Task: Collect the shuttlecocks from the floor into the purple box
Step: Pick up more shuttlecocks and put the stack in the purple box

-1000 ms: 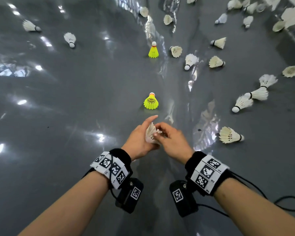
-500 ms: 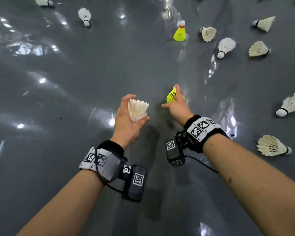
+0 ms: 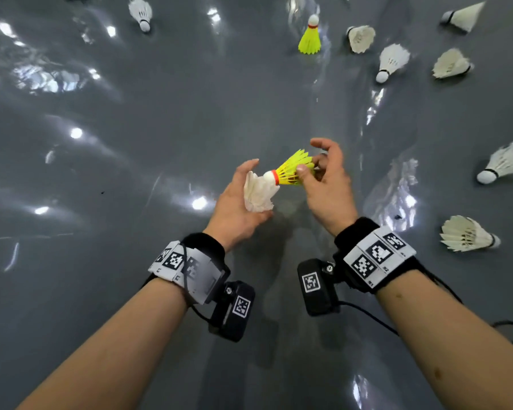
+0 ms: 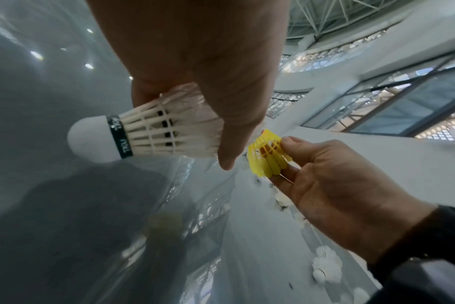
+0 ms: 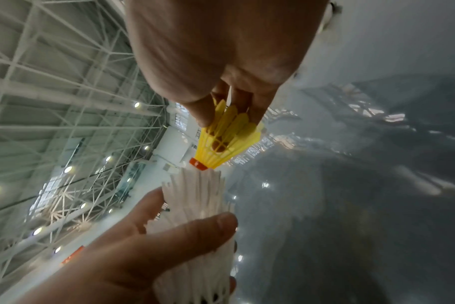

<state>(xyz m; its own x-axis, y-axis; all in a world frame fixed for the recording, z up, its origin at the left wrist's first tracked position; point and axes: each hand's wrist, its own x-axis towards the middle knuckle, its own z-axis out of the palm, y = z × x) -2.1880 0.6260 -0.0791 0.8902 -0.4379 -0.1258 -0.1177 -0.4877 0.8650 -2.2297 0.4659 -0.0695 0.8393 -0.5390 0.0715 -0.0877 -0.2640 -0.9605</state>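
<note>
Now stacking: yellow shuttlecock going nose-first into the white one.

Left hand grips a white shuttlecock round its feathers, open skirt facing right; whether more are nested inside it, cannot tell. Right hand pinches the yellow shuttlecock by its skirt, thumb and fingers closed on it, cork pointing left at that open skirt, already at its mouth. Long axes roughly in line, so my guess is a short push leftward seats it. On the floor, in the head view: one more yellow shuttlecock and seven white ones, mostly to the right, nearer the right hand. Purple box not in view.
</note>
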